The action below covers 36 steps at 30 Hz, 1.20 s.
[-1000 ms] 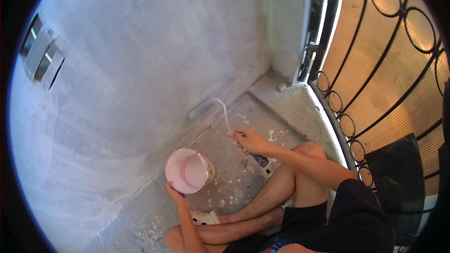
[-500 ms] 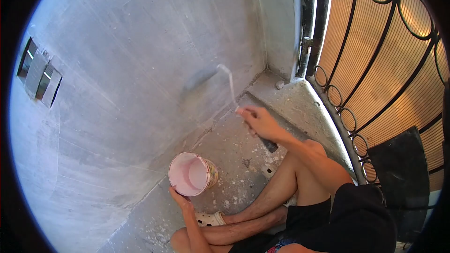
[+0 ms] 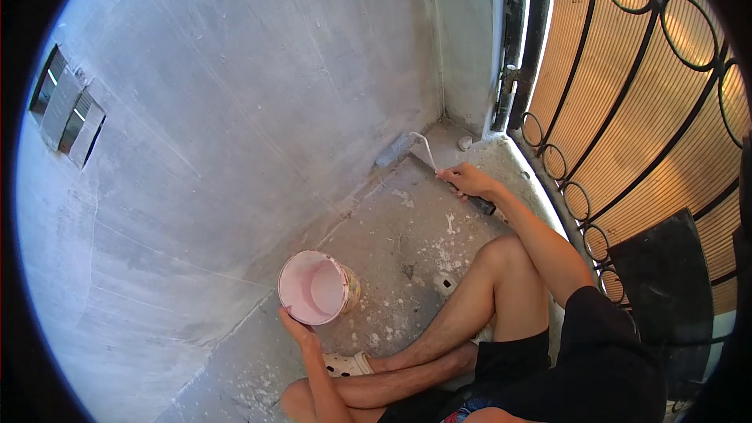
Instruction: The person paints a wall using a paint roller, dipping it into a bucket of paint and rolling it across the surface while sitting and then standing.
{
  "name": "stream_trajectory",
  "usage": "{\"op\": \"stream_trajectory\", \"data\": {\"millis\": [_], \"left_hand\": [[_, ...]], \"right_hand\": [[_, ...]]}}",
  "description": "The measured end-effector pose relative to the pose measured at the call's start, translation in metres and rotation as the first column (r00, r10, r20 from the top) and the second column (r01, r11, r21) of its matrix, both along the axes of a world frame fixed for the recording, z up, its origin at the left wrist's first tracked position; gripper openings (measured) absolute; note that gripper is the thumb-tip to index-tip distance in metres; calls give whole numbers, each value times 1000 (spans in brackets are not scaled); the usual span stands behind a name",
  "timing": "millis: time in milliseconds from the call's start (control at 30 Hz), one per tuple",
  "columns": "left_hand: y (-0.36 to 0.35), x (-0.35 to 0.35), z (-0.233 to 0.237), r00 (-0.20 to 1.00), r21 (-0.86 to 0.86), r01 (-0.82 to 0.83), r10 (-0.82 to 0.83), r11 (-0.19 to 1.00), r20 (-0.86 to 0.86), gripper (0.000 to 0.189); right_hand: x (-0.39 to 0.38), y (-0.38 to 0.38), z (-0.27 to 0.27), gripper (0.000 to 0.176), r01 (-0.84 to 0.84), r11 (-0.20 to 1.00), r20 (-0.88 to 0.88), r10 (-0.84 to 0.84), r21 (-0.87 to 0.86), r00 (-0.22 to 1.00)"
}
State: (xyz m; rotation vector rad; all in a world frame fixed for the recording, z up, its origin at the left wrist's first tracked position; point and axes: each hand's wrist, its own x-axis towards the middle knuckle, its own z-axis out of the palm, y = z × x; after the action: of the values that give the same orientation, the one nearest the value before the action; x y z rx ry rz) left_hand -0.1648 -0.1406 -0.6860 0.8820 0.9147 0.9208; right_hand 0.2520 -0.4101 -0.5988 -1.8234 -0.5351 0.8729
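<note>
My right hand (image 3: 470, 181) is wrapped round the dark handle of a paint roller (image 3: 394, 150). The roller's grey-blue sleeve rests low against the grey wall (image 3: 235, 110), close to where it meets the floor. With my left hand (image 3: 300, 330) I grip the lower left side of a bucket (image 3: 283, 286), which is whitish pink inside and tilted so its opening faces up and left. A pale residue coats the inside of the bucket.
My crossed legs (image 3: 462, 313) and a white perforated clog (image 3: 345, 366) are on the paint-spotted floor (image 3: 392, 258). A metal gate (image 3: 627, 102) with black bars stands at the right, a dark panel (image 3: 666, 290) below it. An opening (image 3: 69, 110) pierces the left wall.
My right hand has moved right and slightly up, carrying the roller down the wall towards the corner by the floor. My left hand still holds the bucket.
</note>
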Motion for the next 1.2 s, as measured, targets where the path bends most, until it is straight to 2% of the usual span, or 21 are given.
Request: {"op": "stream_trajectory", "data": {"millis": [33,100,200,300,433,500,533,600,633,700,833,900,933,967,1000,1033,1100,1200], "left_hand": [[-1,1,3,1000,1,0,0,1000,-1,25],[-3,5,7,1000,-14,-27,27,1000,-13,25],[0,3,-1,999,14,-36,36,999,-1,26],[-1,6,2,998,26,-58,58,998,-14,27],[-6,12,12,996,-18,-81,80,997,-23,25],[-9,9,11,998,-5,-68,68,998,-2,23],[-7,4,5,998,-5,-66,66,998,-10,23],[1,2,0,1000,24,-19,20,1000,-22,28],[2,2,-4,1000,31,-18,19,999,-14,28],[-6,7,8,998,6,-56,56,998,3,22],[-8,5,7,998,19,-60,60,998,14,22],[-10,6,13,998,-30,-62,62,998,-10,23],[-7,6,10,998,-30,-64,63,998,-10,23],[-5,6,6,998,-12,-62,62,998,3,24],[-3,5,3,998,6,-57,57,998,13,25],[-1,3,1,999,4,-53,53,999,8,25],[-2,3,3,1000,-17,-19,19,1000,-6,26],[0,4,3,1000,-41,-27,26,999,-11,25]], "right_hand": [[0,-2,-1,51,0,1000,-1,0,1,1000],[-5,-6,13,49,48,993,-164,-30,106,986],[-4,-7,9,48,55,985,-205,-22,160,978],[-2,-4,-6,48,-2,998,-196,14,60,980],[0,-5,3,49,38,995,-259,-12,92,966],[1,-8,8,50,107,961,-322,-20,254,947],[-1,-11,4,50,110,962,-329,-21,252,944],[3,-10,-3,52,6,984,-261,40,176,965],[5,-8,-7,52,6,983,-253,41,183,966],[-2,-6,-10,52,-6,997,-197,20,71,980],[-8,-16,19,46,107,985,-157,-85,137,984],[-8,-17,27,41,292,918,40,-314,267,949],[-8,-14,28,41,291,919,40,-312,267,949],[-9,-11,29,40,322,890,360,-430,324,828],[-10,-10,28,41,331,861,624,-509,387,593],[-12,-9,27,41,337,860,622,-510,383,594],[-17,-6,31,52,258,853,775,-520,453,359],[-21,-2,40,60,295,868,771,-493,400,404]]}}
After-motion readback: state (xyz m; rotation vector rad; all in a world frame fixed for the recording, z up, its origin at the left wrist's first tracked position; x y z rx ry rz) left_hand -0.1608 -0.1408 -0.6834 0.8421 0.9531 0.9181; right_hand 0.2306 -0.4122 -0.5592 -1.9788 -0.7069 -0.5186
